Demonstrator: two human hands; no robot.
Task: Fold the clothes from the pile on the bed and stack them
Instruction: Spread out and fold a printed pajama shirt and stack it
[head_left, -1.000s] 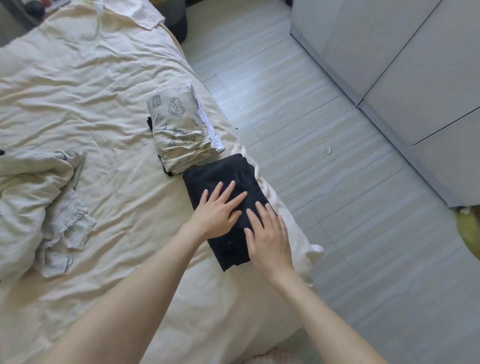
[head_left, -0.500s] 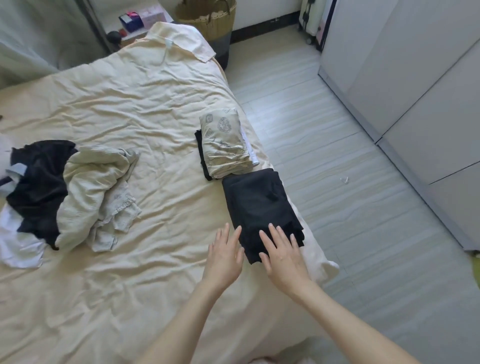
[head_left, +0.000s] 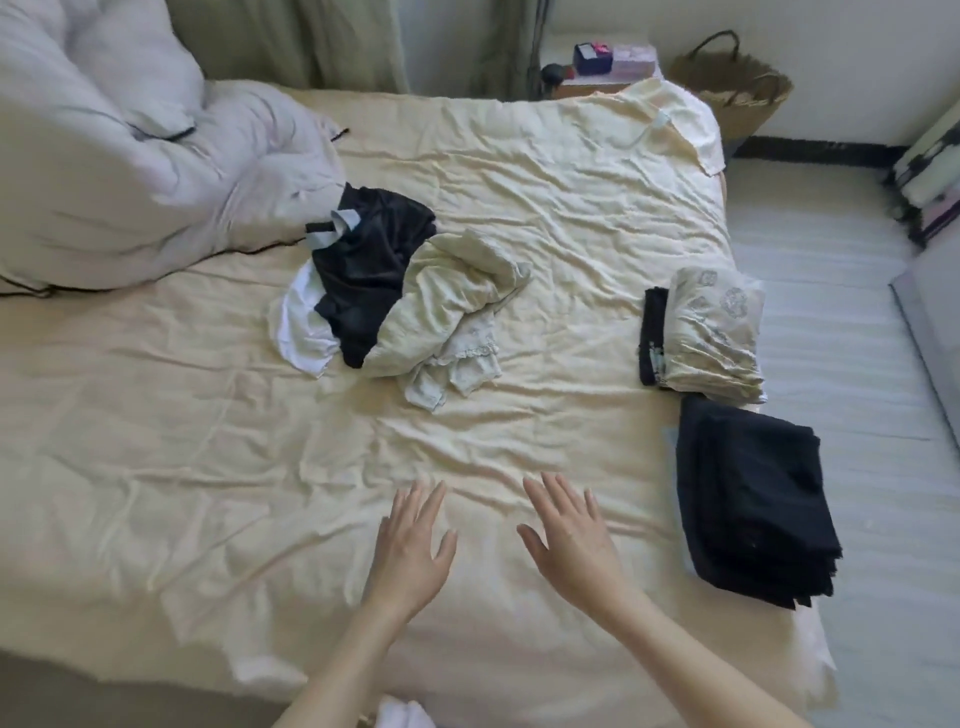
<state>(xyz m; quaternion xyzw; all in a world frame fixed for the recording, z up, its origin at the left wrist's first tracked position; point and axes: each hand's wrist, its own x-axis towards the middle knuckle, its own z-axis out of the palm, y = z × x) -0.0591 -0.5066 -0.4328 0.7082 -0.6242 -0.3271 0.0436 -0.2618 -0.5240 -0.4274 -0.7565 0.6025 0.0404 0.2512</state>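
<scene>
Left hand, right hand released, fingers spread, empty, near bed front edge. Pile mid-bed: soft, light, limp; pinch cream garment by hem.

Both forearms cut off at bottom edge; duvet cropped left; black garment mostly hidden under patterned stack.

A bed with a wrinkled cream sheet fills the room; green curtains hang behind it, a woven basket beside a nightstand, pale striped floor at right.
</scene>
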